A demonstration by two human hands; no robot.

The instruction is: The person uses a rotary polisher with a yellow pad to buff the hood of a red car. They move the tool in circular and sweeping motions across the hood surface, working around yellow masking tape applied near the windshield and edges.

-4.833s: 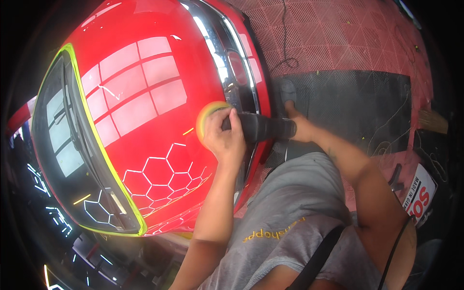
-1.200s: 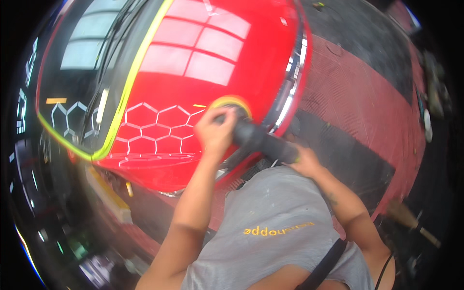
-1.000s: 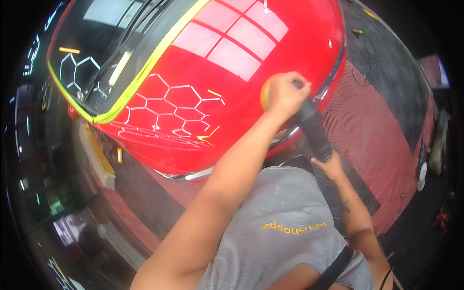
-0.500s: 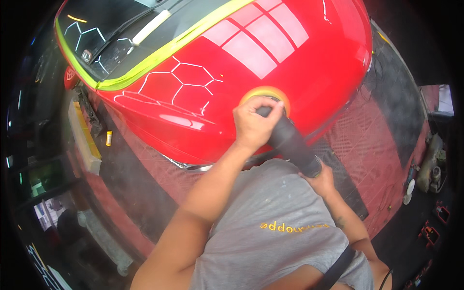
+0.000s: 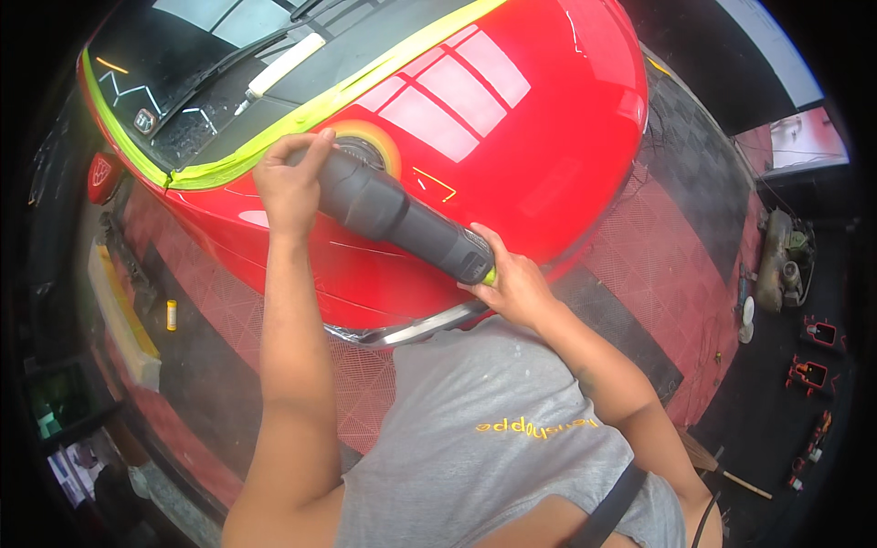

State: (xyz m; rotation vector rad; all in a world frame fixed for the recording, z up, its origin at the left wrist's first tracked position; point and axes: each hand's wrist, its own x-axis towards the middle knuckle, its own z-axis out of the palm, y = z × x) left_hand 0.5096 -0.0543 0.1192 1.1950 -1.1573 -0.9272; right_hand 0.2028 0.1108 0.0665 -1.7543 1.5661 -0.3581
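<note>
A black car polisher [image 5: 393, 215] with a blurred yellow-orange pad [image 5: 388, 146] lies against the glossy red hood [image 5: 548, 164], close to the windshield edge. My left hand [image 5: 292, 183] is closed around the polisher's head, thumb on top. At the other end, my right hand [image 5: 512, 279] grips the rear of the polisher's body, beside its lime-green end. Yellow-green masking tape [image 5: 274, 142] runs along the border between hood and windshield. The underside of the pad, pressed to the paint, is hidden.
A white tube [image 5: 285, 66] rests at the windshield's base. Red and dark floor mats [image 5: 658, 247] surround the car. On the left floor stand a small yellow bottle [image 5: 171, 315] and a long yellow-and-white box [image 5: 128, 320]. A compressor-like machine [image 5: 784, 260] sits at the right.
Both hands have carried the polisher left and farther up the hood, toward the taped edge. The polisher's body is turned more sideways. My view has shifted as well.
</note>
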